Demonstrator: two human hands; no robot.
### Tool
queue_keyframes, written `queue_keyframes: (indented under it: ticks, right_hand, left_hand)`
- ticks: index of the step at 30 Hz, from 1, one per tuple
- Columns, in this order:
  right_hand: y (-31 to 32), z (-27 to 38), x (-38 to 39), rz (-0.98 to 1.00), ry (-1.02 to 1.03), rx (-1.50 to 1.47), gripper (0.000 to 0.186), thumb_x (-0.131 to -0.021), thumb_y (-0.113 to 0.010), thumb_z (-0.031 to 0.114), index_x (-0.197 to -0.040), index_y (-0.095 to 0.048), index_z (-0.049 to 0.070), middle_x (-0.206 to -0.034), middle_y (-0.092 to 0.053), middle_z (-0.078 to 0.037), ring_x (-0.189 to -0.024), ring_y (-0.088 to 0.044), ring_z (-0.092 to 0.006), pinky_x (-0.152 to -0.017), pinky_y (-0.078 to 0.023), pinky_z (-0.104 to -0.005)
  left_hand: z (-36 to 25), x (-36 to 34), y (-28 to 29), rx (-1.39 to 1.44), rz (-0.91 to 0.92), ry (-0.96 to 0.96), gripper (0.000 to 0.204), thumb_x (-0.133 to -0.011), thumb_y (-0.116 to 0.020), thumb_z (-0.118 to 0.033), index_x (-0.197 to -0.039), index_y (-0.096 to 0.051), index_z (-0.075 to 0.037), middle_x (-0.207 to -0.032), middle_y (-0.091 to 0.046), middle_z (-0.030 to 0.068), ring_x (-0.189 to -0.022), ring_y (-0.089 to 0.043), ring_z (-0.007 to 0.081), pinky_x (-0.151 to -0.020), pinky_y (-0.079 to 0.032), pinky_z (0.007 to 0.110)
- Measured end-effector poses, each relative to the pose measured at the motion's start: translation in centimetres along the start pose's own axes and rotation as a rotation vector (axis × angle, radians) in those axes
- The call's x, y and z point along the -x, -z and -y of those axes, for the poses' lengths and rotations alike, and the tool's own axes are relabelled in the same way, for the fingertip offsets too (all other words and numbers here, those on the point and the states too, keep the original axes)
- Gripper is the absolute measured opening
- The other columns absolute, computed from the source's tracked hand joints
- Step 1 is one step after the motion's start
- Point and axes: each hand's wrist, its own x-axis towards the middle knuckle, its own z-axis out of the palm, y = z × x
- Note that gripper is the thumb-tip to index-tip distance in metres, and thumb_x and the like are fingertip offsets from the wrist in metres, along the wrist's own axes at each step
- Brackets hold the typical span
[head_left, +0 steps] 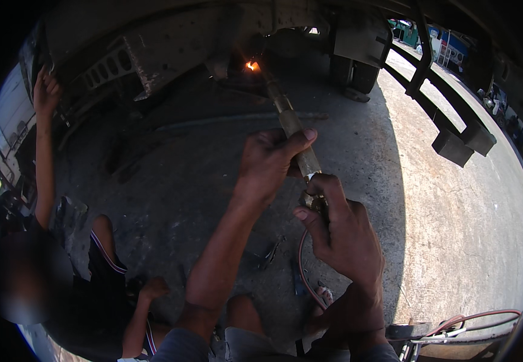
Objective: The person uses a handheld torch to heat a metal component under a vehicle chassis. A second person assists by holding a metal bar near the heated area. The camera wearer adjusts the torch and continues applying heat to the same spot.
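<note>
A long brass-coloured gas torch (291,123) slants up and away from me, with a bright orange flame or glow (252,66) at its far end, close to dark metal under a vehicle. My left hand (261,164) wraps the middle of its barrel, thumb lying along the top. Nearer to me, my right hand (350,236) is closed around the valve end, index finger and thumb at the fittings. From that end a reddish hose (301,259) hangs down between my arms. Its exact contact with the metal is too dark to make out.
At the left another person squats, one raised hand (46,90) on the vehicle's frame (110,66). A wheel (355,75) stands at the far right of the shade. A pipe (243,119) and a dark tool (270,253) lie on the floor. Hoses (478,315) curl at lower right.
</note>
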Motion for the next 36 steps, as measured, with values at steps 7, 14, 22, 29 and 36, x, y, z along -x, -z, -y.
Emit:
queue_keyframes:
  ticks: [7,14,22,29,36]
  right_hand:
    - [-0.06,-0.11,-0.14,-0.003,0.004,-0.019,0.038,-0.101,-0.076,0.014,-0.129,-0.05,0.009,-0.081,-0.071,-0.019,-0.077,-0.076,-0.0443,-0.067,-0.054,-0.0488]
    - [-0.1,-0.18,-0.12,-0.013,0.017,-0.005,0.038,-0.102,-0.076,0.017,-0.13,-0.051,0.009,-0.08,-0.069,-0.018,-0.074,-0.075,-0.0439,-0.066,-0.053,-0.0481]
    - [0.11,0.07,-0.12,0.011,-0.012,0.003,0.037,-0.103,-0.075,0.02,-0.13,-0.052,0.01,-0.082,-0.07,-0.018,-0.075,-0.076,-0.0434,-0.067,-0.054,-0.0482]
    - [-0.11,-0.15,-0.2,0.009,0.032,0.005,0.037,-0.106,-0.071,0.018,-0.137,-0.053,0.01,-0.091,-0.075,-0.019,-0.083,-0.078,-0.0439,-0.071,-0.057,-0.0489]
    - [-0.13,-0.02,-0.31,0.026,0.021,0.023,0.036,-0.106,-0.07,0.018,-0.137,-0.053,0.009,-0.096,-0.076,-0.022,-0.086,-0.078,-0.0453,-0.072,-0.057,-0.0494]
  left_hand:
    - [0.02,-0.1,0.1,-0.006,-0.008,-0.004,0.039,-0.094,-0.086,-0.036,-0.097,-0.076,0.002,-0.082,-0.074,0.0109,-0.073,-0.074,0.0192,-0.068,-0.061,0.036]
    - [0.09,-0.13,0.15,-0.021,-0.009,-0.01,0.038,-0.095,-0.085,-0.034,-0.097,-0.076,0.002,-0.081,-0.074,0.011,-0.072,-0.074,0.0187,-0.066,-0.062,0.035]
    - [-0.25,0.0,0.05,-0.02,-0.009,-0.013,0.039,-0.095,-0.085,-0.034,-0.097,-0.076,0.004,-0.081,-0.074,0.0119,-0.07,-0.074,0.0194,-0.066,-0.062,0.035]
    - [0.07,-0.21,0.24,-0.013,-0.007,-0.013,0.04,-0.095,-0.086,-0.035,-0.097,-0.076,0.004,-0.081,-0.074,0.0123,-0.07,-0.074,0.0197,-0.066,-0.062,0.035]
    - [0.12,-0.38,0.44,-0.011,0.0,-0.015,0.039,-0.094,-0.086,-0.034,-0.097,-0.075,0.003,-0.081,-0.074,0.0124,-0.07,-0.074,0.0198,-0.066,-0.062,0.035]
